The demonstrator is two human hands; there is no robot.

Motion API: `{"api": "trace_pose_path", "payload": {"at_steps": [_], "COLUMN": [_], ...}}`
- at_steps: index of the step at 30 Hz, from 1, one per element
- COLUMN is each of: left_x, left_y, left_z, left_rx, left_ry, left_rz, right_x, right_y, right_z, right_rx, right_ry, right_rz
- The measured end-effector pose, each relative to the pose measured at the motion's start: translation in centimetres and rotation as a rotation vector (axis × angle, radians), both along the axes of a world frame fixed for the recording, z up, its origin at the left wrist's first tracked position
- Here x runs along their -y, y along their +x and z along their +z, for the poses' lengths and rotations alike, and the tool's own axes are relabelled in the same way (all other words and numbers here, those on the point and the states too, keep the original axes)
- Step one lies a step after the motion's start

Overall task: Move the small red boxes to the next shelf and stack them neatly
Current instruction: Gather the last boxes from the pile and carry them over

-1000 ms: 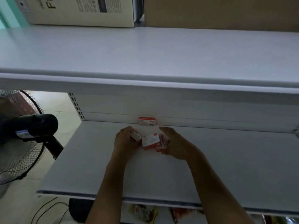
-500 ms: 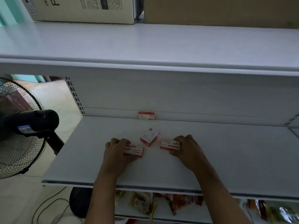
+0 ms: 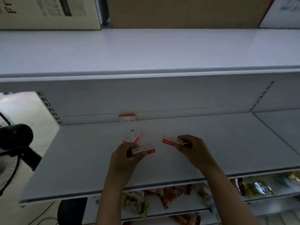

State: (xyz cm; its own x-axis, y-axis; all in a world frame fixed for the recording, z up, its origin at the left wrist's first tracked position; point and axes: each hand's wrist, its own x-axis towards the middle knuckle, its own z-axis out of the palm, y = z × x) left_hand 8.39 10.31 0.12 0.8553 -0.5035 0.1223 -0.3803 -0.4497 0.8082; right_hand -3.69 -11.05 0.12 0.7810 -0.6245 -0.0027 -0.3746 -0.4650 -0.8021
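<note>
On the white shelf (image 3: 227, 143), left hand (image 3: 125, 158) pinches one red box (image 3: 143, 149) at six o'clock; right hand (image 3: 193, 149) grips another (image 3: 172, 140) at three; a third (loose, tilted) (image 3: 132, 138) lies at eleven; price tag (image 3: 127, 117) at twelve.

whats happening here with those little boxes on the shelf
A person is handling small red boxes on a white shelf. The left hand grips one red box, and the right hand grips another red box. A third box lies loose on the shelf just behind the left hand, and a fourth stands against the back wall. Nothing is stacked yet.
</note>
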Motion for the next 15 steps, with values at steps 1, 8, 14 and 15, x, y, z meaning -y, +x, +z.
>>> {"api": "trace_pose_path", "payload": {"at_steps": [1,8,14,15], "left_x": [0.9,9.3,19.6,21.4], "left_y": [-0.6,-6.5,-16.0,-17.8], "left_z": [0.4,1.0,1.8,2.1], "left_rx": [-0.014,-0.101,-0.106,-0.113], "left_ry": [-0.027,-0.099,-0.128,-0.138], "left_rz": [-0.020,-0.193,-0.359,-0.385], "right_x": [0.6,6.8,12.7,13.9], "right_y": [-0.9,-10.9,-23.6,-25.9], "right_z": [0.2,1.9,3.2,3.2], "right_rx": [0.011,0.085,0.208,0.228], "right_ry": [0.003,0.012,0.081,0.084], "right_rz": [-0.032,-0.241,-0.430,-0.463]}}
